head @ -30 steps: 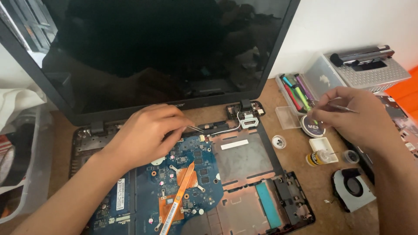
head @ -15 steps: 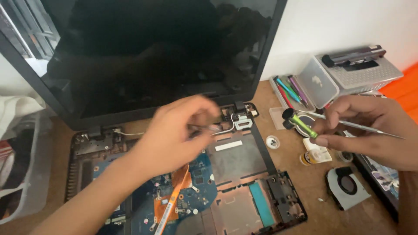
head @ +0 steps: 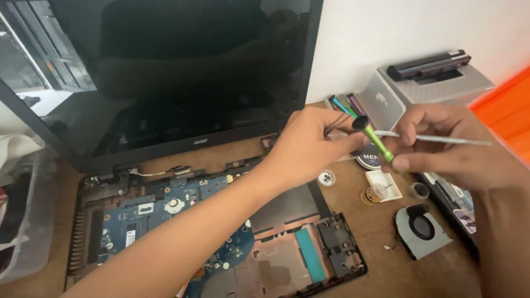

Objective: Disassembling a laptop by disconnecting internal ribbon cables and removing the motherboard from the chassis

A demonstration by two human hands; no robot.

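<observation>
Head view: green screwdriver (head: 374, 139), tilted down-right, is pinched with a metal probe (head: 441, 139) by right hand (head: 441, 146); left hand (head: 309, 144) is pinched at its cap.

Our left forearm (head: 182, 243) hides part of the blue circuit board (head: 165, 212). The laptop screen (head: 165, 72) is cut off at the top edge. Our right hand (head: 447, 146) covers most of the round tin (head: 369, 160), and our right wrist leaves the frame at the right.
</observation>
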